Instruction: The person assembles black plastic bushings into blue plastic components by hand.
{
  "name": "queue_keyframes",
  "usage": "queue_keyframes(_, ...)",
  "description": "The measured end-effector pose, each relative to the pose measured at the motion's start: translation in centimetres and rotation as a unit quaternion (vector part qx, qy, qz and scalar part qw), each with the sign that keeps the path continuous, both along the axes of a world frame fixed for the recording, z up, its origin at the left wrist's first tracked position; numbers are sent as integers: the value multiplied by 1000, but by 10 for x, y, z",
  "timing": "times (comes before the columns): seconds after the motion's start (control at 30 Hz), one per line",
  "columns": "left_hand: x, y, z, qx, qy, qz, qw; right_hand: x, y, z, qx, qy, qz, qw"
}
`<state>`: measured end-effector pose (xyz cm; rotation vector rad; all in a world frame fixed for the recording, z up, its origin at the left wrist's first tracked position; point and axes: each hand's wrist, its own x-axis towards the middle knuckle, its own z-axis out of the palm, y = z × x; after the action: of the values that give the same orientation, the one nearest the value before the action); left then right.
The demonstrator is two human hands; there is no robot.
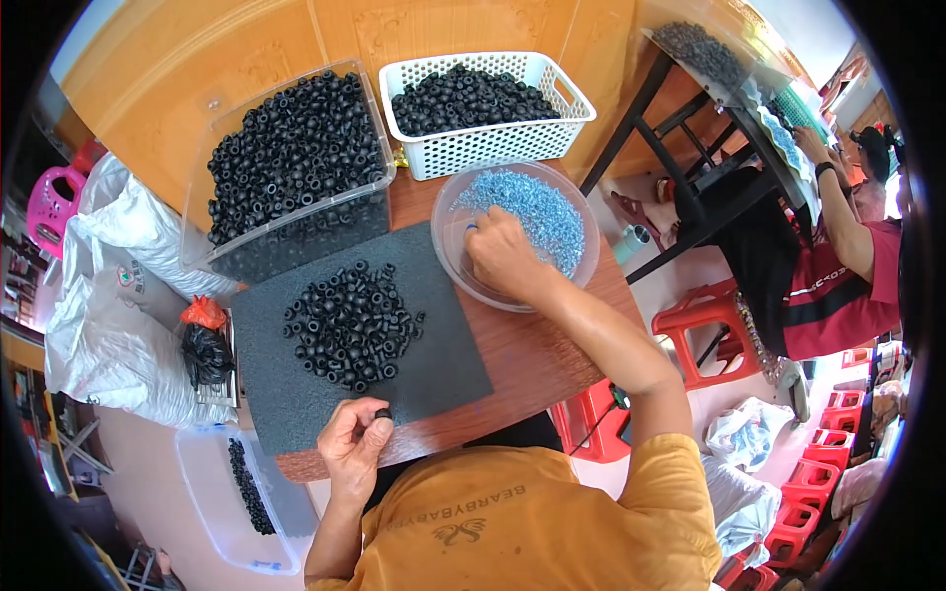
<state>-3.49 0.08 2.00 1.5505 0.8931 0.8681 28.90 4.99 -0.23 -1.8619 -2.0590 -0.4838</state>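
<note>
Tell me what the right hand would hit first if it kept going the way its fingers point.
The right hand is already inside the clear bowl, fingers aimed up-left. It would likely meet the bowl's near-left wall first; depth is unclear.

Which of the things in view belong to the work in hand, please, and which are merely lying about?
In use: left hand pinching a black rubber ring; ring pile on the dark mat; right hand in the screw bowl.

Lying about: white sacks; red stools.
</note>
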Motion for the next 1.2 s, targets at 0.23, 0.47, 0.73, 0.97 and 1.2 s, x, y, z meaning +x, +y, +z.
queue_keyframes(0.23,21,1,6,-228,-122,-8,966,1,-3,6,37,15,50,998)
queue_keyframes(0.47,40,15,10,-304,-216,-36,927,-45,-50,53,-27,295,1,955)
queue_keyframes(0.73,44,8,3,-120,-141,-12,983,-103,-83,55,-80,567,85,815)
queue_keyframes(0.97,42,12,15,263,102,-8,959,-116,-89,48,-78,521,146,837)
queue_keyframes(1.2,40,15,15,228,68,-51,970,-120,-97,43,-118,610,102,777)
